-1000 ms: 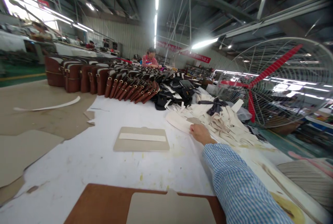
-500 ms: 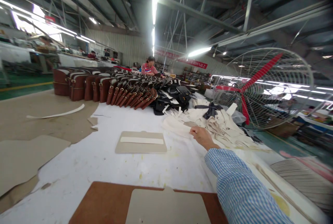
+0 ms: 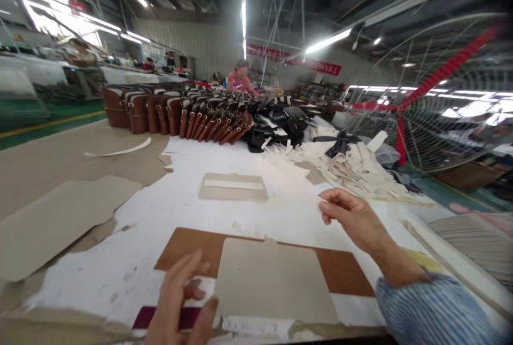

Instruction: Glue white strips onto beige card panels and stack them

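Note:
My left hand (image 3: 180, 302) hovers, slightly blurred, at the front edge, its fingers apart and curved beside a beige panel (image 3: 276, 281). That panel lies on a brown leather piece (image 3: 192, 243) showing on both sides. Behind the left fingers, a dark purple object (image 3: 144, 317) is partly hidden. My right hand (image 3: 352, 219) is raised over the white sheet to the right, thumb and fingertips pinched together; anything thin between them cannot be made out against the white. Farther off lies a smaller beige panel (image 3: 206, 190) with a white strip (image 3: 233, 185) across it.
Rows of brown bags (image 3: 160, 112) and a black heap (image 3: 294, 120) line the table's far side. Cream scraps (image 3: 360, 166) pile up at the right, near a large fan (image 3: 425, 99). Beige sheets (image 3: 64, 217) lie left. A co-worker (image 3: 240, 78) is beyond the bags.
My right hand has drawn back from the strips beside the scrap heap toward me. My left hand has come into view at the front. The view has tilted down, showing more of the near panel.

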